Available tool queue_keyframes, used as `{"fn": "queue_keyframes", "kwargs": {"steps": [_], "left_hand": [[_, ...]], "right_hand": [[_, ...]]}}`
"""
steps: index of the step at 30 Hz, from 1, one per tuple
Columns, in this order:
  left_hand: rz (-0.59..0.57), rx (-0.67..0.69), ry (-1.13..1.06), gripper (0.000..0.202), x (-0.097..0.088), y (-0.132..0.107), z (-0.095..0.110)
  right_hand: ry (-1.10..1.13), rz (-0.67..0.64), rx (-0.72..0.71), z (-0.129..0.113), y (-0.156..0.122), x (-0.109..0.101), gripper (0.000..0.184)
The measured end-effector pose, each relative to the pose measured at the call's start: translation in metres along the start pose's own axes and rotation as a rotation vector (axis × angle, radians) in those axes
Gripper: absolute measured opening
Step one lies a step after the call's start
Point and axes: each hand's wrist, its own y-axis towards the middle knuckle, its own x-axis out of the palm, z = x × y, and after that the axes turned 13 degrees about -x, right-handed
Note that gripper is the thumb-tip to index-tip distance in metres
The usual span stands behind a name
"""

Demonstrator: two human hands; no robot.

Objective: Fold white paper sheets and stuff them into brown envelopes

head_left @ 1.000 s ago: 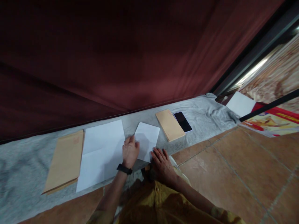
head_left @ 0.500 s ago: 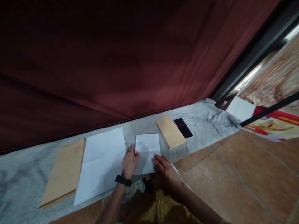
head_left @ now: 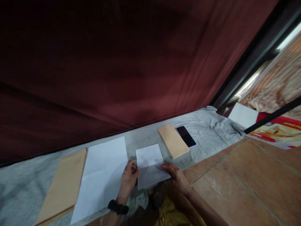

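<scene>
While curling the left hand (head_left: pixel 128 177) at the left edge of the paper (head_left: pixel 149 155), with the thumb tip meeting it, rest the right hand (head_left: pixel 177 175) with fingers over the opposite edge. Have the paper, creased across, between both hands on a grey cloth (head_left: pixel 204 128). Cannot tell if pinching or merely touching on either side. Have a larger sheet (head_left: pixel 103 175) just left of the left hand, and big envelopes (head_left: pixel 62 182) beside it, farther left. See small envelopes (head_left: pixel 173 140) beyond the right hand, with a phone (head_left: pixel 185 136) just right of them.
</scene>
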Motion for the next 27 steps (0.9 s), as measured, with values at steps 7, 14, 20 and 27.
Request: {"fn": "queue_keyframes", "kwargs": {"steps": [7,14,20,27], "left_hand": [[-0.132,0.020,-0.082,0.035,-0.003,-0.005,-0.015],[-0.097,0.055,-0.090,0.036,0.005,-0.013,-0.017],[-0.135,0.024,-0.069,0.035,0.004,-0.020,-0.007],[-0.097,0.004,0.006,0.031,0.009,-0.016,-0.003]], "right_hand": [[0.084,0.113,0.041,0.006,0.011,-0.004,0.062],[0.138,0.114,0.021,0.005,0.031,-0.007,0.027],[0.155,0.233,0.222,0.012,0.027,0.001,0.034],[0.033,0.230,0.232,0.012,0.030,0.007,0.029]]}}
